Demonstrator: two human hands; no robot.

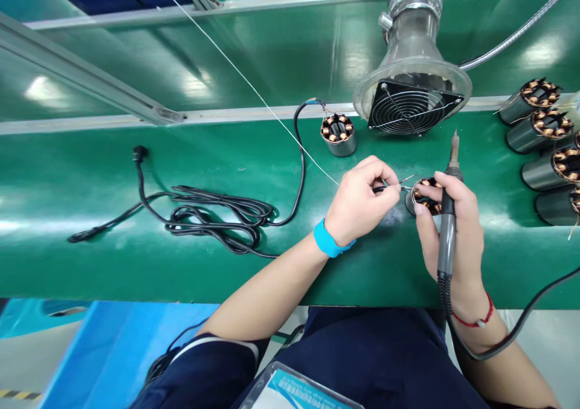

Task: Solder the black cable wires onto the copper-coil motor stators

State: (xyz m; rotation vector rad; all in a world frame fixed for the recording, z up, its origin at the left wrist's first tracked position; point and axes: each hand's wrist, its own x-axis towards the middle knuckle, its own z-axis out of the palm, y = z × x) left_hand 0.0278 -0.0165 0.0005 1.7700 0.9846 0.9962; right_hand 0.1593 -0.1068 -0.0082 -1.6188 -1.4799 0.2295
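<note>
My left hand [362, 199] is closed in a pinch on a thin black wire lead [388, 187], with a strand of solder wire [254, 86] running up and left from it. My right hand [446, 228] grips a soldering iron [448, 215] with its tip pointing up and away. Its thumb and fingers also steady a small motor stator [423, 196] with copper coils on the green bench [136, 173]. The lead's bare end meets the stator's left edge.
A second stator [339, 134] with a black power cable [212, 212] coiled to the left stands behind. A fume extractor fan [410, 104] sits at the back. Several stators [546, 146] lie at the right edge.
</note>
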